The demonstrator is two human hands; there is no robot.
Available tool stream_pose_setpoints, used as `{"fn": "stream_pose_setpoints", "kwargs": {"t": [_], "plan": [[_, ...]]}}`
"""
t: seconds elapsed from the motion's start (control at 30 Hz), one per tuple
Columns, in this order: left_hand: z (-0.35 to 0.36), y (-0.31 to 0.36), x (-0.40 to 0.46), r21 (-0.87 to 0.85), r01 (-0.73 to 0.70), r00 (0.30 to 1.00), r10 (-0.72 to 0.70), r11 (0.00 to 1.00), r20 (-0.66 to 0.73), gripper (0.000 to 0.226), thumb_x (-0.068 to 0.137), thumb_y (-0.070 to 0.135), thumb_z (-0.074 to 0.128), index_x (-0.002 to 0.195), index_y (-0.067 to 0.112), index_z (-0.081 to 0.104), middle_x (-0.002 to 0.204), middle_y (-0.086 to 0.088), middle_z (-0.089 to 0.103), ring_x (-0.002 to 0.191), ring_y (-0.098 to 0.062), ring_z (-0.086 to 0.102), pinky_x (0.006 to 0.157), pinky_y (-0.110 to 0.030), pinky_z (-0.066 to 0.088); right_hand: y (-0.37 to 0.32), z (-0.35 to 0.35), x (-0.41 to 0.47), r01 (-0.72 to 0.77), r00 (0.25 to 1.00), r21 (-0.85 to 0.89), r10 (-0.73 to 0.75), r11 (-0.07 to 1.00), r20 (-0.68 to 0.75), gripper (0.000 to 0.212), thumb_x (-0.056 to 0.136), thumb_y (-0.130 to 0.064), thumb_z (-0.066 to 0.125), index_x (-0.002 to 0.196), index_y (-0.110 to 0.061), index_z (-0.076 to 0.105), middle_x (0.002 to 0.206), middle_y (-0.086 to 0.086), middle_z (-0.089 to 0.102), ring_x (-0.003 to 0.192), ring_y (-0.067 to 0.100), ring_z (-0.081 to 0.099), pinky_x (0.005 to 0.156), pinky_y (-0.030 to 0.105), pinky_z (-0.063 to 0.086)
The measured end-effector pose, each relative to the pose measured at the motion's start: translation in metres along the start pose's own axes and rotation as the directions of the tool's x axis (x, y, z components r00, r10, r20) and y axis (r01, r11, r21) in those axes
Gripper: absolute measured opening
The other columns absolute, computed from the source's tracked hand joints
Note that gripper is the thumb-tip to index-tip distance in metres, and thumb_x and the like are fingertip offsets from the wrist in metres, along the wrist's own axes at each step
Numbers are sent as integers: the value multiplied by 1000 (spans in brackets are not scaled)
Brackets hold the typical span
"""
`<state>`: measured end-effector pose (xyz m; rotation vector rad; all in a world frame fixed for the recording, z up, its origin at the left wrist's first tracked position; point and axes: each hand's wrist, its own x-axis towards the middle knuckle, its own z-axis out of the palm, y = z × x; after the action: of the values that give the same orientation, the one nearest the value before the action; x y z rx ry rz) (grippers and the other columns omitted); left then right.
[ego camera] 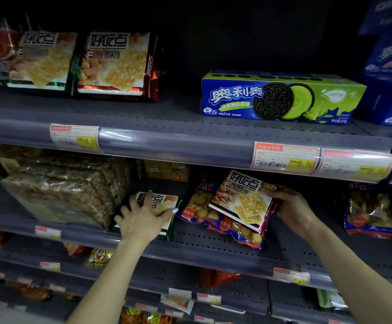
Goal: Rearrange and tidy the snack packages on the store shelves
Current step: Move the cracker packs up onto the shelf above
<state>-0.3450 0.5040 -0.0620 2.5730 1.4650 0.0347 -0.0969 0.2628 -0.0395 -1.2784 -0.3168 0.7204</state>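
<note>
Shelving unit: grey perforated upper shelf (pixel 143 118) and middle shelf (pixel 213 239), each fronted by a clear price rail carrying tags.

Upper shelf: one blue-and-green cookie box (pixel 281 99) lies lengthwise at right. Two cracker bags (pixel 115 64) stand side by side at left, faces forward.

Middle shelf: a large clear-wrapped block of brown snack bars (pixel 68 185) occupies the left. Two blue-trimmed bags of small round biscuits (pixel 199 206) lie flat at centre, overlapping.

A red-edged cracker bag (pixel 244 202) is raised and tilted above the round-biscuit bags, gripped at its right edge by the right hand (pixel 293 209), fingers curled round the edge.

A green-edged cracker bag (pixel 159 206) sits just beside the snack-bar block, leaning back. The left hand (pixel 141 218) rests against its front, fingers spread and mostly straight, thumb lying across the face; it presses rather than grips.

Further blue-trimmed biscuit bags (pixel 368 211) stand at far right, well apart from both hands.
</note>
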Motion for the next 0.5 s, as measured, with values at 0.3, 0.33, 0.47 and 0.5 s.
{"fn": "stream_pose_setpoints", "kwargs": {"t": [0.3, 0.33, 0.47, 0.5], "plan": [[-8, -17, 12, -260, 28, 999, -21, 965, 30, 123, 57, 87, 58, 151, 22, 14, 143, -17, 43, 129, -38, 41, 103, -44, 35, 3, 27, 6, -24, 997, -61, 29, 998, 76, 47, 73, -8, 70, 119, -4, 63, 113, 16, 70, 105, 34, 67, 89, 47, 51], [-8, -19, 14, -298, 30, 999, -17, 954, 46, 122, 58, 85, 60, 151, 21, 14, 144, -16, 43, 129, -38, 42, 103, -43, 37, 4, 33, 6, -31, 995, -66, 37, 997, 92, 46, 74, -7, 70, 119, -4, 63, 114, 16, 70, 106, 33, 66, 92, 48, 49], [-11, -27, 19, -482, 90, 992, -34, 871, 125, 118, 61, 79, 66, 150, 16, 19, 143, -12, 47, 127, -33, 47, 102, -43, 43, 7, 53, 9, -39, 992, -86, 49, 996, 119, 39, 80, -2, 66, 119, -2, 63, 114, 19, 69, 107, 34, 66, 99, 48, 47], [-12, -29, 20, -507, 118, 987, -45, 854, 153, 116, 60, 79, 66, 149, 17, 25, 140, -10, 50, 125, -32, 49, 101, -43, 43, 8, 57, 9, -39, 991, -98, 51, 994, 124, 40, 78, -3, 67, 118, -2, 63, 113, 19, 69, 107, 35, 66, 99, 48, 48]]}}
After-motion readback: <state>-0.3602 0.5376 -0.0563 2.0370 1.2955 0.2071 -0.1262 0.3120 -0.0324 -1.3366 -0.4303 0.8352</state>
